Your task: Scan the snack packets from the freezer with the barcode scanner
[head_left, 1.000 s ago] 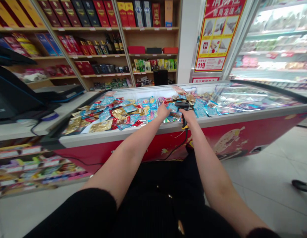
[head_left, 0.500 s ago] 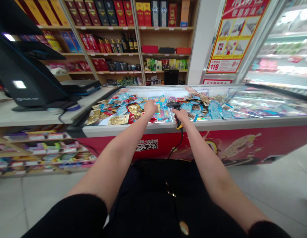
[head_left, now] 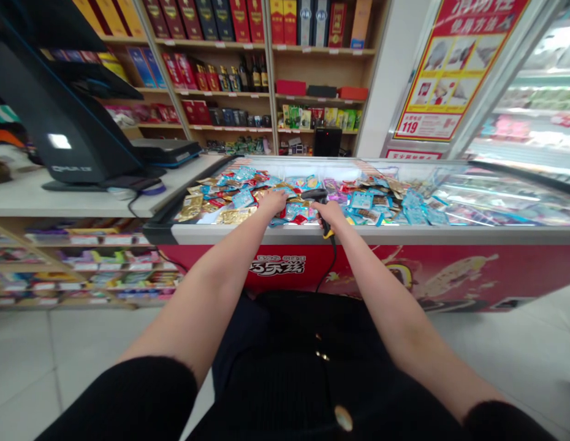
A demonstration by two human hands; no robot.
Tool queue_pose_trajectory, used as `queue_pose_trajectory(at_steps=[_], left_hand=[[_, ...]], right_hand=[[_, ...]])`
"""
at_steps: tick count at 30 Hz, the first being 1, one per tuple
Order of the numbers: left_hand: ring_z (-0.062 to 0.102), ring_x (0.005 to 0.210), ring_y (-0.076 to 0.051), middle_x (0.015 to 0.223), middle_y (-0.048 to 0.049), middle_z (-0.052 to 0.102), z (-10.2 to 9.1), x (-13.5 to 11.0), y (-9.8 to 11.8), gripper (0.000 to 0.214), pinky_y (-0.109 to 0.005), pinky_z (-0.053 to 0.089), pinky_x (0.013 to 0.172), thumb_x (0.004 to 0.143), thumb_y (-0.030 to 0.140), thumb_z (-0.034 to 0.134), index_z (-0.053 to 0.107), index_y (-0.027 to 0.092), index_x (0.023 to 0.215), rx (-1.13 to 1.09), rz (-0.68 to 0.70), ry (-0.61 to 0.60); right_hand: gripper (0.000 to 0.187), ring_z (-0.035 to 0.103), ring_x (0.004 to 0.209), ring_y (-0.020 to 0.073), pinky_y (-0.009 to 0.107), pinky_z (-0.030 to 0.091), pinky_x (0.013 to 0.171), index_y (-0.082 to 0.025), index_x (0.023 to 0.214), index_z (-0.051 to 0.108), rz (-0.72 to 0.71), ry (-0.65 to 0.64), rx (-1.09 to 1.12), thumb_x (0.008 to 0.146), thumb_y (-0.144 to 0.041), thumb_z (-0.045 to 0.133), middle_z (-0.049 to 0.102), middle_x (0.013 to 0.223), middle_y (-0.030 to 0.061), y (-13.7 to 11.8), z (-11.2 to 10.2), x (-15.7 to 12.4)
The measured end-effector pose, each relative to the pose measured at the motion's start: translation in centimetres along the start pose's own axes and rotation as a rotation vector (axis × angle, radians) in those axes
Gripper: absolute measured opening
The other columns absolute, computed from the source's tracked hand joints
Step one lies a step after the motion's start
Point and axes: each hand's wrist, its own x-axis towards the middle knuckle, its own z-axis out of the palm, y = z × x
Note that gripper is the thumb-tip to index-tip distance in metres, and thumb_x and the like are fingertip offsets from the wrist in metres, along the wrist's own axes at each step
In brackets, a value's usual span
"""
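My right hand [head_left: 330, 214] is closed round the handle of a black barcode scanner [head_left: 314, 195], whose cable hangs down over the freezer's red front. My left hand [head_left: 272, 202] rests on the heap of snack packets [head_left: 239, 197], blue, gold and red, that lies on the glass lid of the chest freezer [head_left: 404, 234]. Its fingers curl down among the packets; whether they grip one I cannot tell. The scanner head points at the packets just right of my left hand.
A white counter [head_left: 68, 202] at the left carries a black till screen [head_left: 59, 131] and a flat black device. Wooden shelves [head_left: 266, 95] of boxes and bottles stand behind. A red poster [head_left: 450, 67] and a lit chiller [head_left: 533, 116] are at the right. Tiled floor lies below.
My view has swung left and down, so the till has come into sight. My left hand has dropped from above the heap onto the packets. My right hand keeps the scanner.
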Motion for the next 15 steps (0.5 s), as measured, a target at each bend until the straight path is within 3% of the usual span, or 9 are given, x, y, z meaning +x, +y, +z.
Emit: queue_pose_trajectory(at_steps=[3, 6, 9, 12, 15], left_hand=[[0.063, 0.131, -0.035, 0.132, -0.0155, 0.074, -0.4, -0.3, 0.6, 0.047, -0.058, 0.033, 0.123, 0.105, 0.04, 0.037, 0.077, 0.024, 0.122, -0.079, -0.076, 0.044], [0.066, 0.127, -0.035, 0.124, -0.0174, 0.077, -0.6, -0.8, 1.3, 0.04, -0.05, 0.039, 0.119, 0.099, 0.047, 0.054, 0.078, 0.021, 0.118, -0.132, -0.113, 0.073], [0.065, 0.129, -0.038, 0.13, -0.0224, 0.074, -0.5, -1.1, 1.9, 0.047, -0.048, 0.044, 0.115, 0.093, 0.046, 0.065, 0.074, 0.015, 0.126, -0.147, -0.159, 0.091], [0.06, 0.136, -0.041, 0.139, -0.0266, 0.069, -0.4, -1.1, 2.0, 0.06, -0.049, 0.045, 0.114, 0.094, 0.057, 0.059, 0.071, 0.011, 0.131, -0.147, -0.188, 0.088], [0.057, 0.138, -0.044, 0.138, -0.026, 0.069, -0.7, -0.8, 1.7, 0.071, -0.049, 0.046, 0.114, 0.083, 0.066, 0.071, 0.073, 0.012, 0.128, -0.137, -0.193, 0.072]], right_hand=[[0.019, 0.047, 0.043, 0.0121, 0.023, 0.041, 0.041, -0.018, 0.079, 0.058, -0.008, 0.002, -0.012, 0.094, -0.022, 0.068, 0.054, 0.054, -0.0018, 0.0, 0.1, -0.2], [0.022, 0.047, 0.042, 0.0122, 0.023, 0.04, 0.04, -0.019, 0.076, 0.057, -0.013, 0.005, -0.027, 0.093, -0.021, 0.07, 0.052, 0.053, -0.002, -0.1, 0.2, -0.5], [0.024, 0.047, 0.041, 0.0113, 0.022, 0.04, 0.039, -0.02, 0.075, 0.056, -0.014, 0.008, -0.026, 0.091, -0.022, 0.074, 0.052, 0.053, -0.0027, -0.1, 0.2, -0.8], [0.025, 0.047, 0.04, 0.0108, 0.021, 0.04, 0.039, -0.02, 0.076, 0.055, -0.006, 0.005, -0.023, 0.09, -0.022, 0.076, 0.052, 0.052, -0.0032, -0.2, 0.0, -0.9], [0.026, 0.046, 0.04, 0.0104, 0.021, 0.04, 0.039, -0.02, 0.076, 0.055, -0.002, 0.002, -0.024, 0.091, -0.023, 0.075, 0.052, 0.052, -0.0034, -0.2, -0.1, -1.0]])
